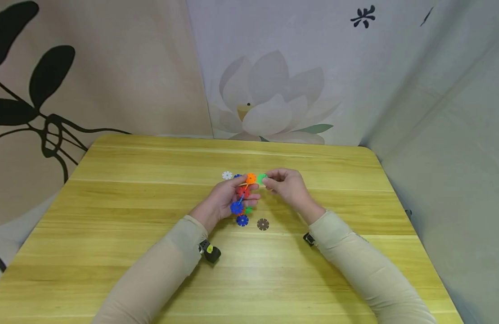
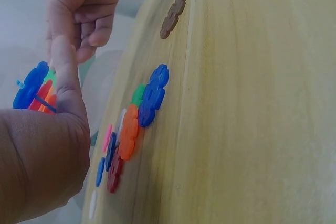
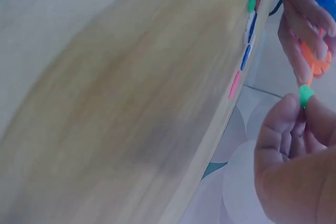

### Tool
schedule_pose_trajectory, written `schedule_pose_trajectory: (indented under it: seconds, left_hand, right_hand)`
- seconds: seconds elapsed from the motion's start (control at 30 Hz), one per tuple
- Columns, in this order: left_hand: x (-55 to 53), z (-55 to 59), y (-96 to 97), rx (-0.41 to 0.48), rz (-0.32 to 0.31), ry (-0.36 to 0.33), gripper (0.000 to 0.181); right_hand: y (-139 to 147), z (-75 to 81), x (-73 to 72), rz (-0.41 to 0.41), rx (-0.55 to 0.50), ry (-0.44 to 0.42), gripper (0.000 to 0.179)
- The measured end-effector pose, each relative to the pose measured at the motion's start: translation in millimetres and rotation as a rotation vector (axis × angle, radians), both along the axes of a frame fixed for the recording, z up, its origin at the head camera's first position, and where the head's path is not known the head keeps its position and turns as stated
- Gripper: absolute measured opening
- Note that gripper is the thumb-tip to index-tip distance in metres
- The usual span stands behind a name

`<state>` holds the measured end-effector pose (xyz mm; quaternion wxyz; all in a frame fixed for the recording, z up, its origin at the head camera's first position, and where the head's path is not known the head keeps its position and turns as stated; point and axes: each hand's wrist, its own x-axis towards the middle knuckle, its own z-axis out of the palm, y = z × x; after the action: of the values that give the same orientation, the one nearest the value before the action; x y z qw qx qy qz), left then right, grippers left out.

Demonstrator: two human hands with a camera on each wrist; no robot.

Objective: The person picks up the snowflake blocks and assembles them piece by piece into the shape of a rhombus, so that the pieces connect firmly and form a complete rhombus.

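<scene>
Above the table, my left hand [image 1: 221, 200] holds a chain of notched plastic snowflake discs. An orange disc [image 1: 251, 178] tops it, a red disc [image 1: 243, 192] sits in the middle and a blue disc [image 1: 236, 207] hangs at the near end. Thumb and index finger of my right hand [image 1: 291, 186] pinch a green disc [image 3: 305, 96]. In the right wrist view its edge meets the orange disc [image 3: 321, 62], partly covered by the left fingers. The left wrist view shows the blue disc [image 2: 31, 86] jutting out past the left hand.
Loose discs lie on the wooden table [image 1: 334, 270] below the hands: a brown one [image 1: 263, 224], a blue one [image 1: 242, 220] and a white one [image 1: 227, 175]. Seen from the left wrist, orange [image 2: 128, 132], dark red [image 2: 114, 173] and pink [image 2: 107, 137] discs lie close together.
</scene>
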<state>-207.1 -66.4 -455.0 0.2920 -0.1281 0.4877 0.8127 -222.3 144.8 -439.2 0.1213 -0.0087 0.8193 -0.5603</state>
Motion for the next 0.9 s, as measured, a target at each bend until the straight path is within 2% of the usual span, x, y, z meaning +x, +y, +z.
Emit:
schedule_pose_trajectory:
  seconds: [0.2,0.37,0.63,0.9]
  left_hand:
    - [-1.0,0.4,0.1,0.002,0.001,0.047,0.046]
    - [-1.6,0.8,-0.1,0.002,-0.002,0.074,0.046]
    - [-2.0,0.7,-0.3,0.007,0.025,0.068,0.045]
    - [-2.7,0.4,1.5,-0.027,0.012,0.094,0.045]
  right_hand:
    - [-6,0.5,7.9,0.012,0.126,0.168,0.020]
    - [-9,-0.3,10.7,0.008,0.186,0.290,0.019]
    - [-10,-2.5,13.0,0.001,0.221,0.370,0.018]
    - [-15,-2.7,13.2,0.010,0.217,0.430,0.017]
